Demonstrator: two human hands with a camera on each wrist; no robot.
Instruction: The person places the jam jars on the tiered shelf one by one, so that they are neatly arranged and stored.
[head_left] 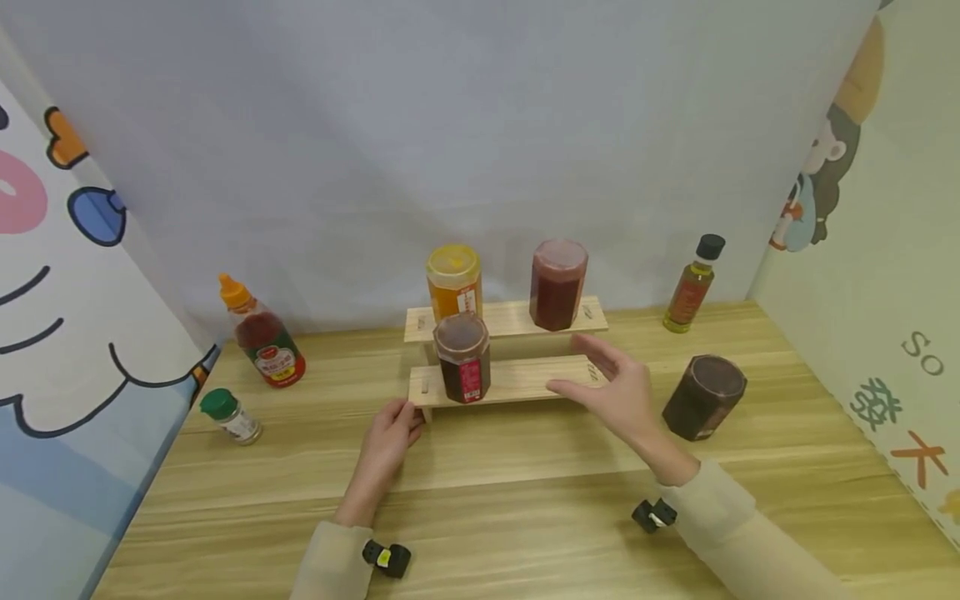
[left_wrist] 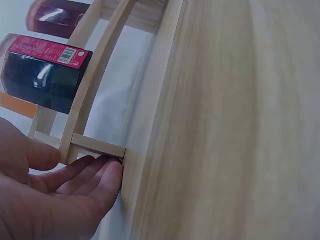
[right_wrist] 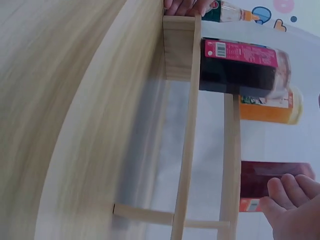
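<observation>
A two-tier wooden rack (head_left: 525, 379) stands on the table. My left hand (head_left: 388, 437) holds its front left corner, thumb at the lower board's edge and fingers against the side leg (left_wrist: 100, 145). Over the right end of the lower board, my right hand (head_left: 618, 396) is held with thumb and fingers apart and nothing between them. On the left of that board stands a dark jar (head_left: 453, 375) with a pink label. Behind, the upper board carries a yellow-lidded orange jar (head_left: 450, 287) and a dark red jar (head_left: 557, 292).
Another dark jar (head_left: 701, 400) stands right of the rack, in front of an oil bottle (head_left: 686, 298) with a black cap. To the left are a red sauce bottle (head_left: 268, 342) with an orange nozzle and a small green-capped shaker (head_left: 238, 423). A pale curtain (head_left: 480, 125) hangs behind.
</observation>
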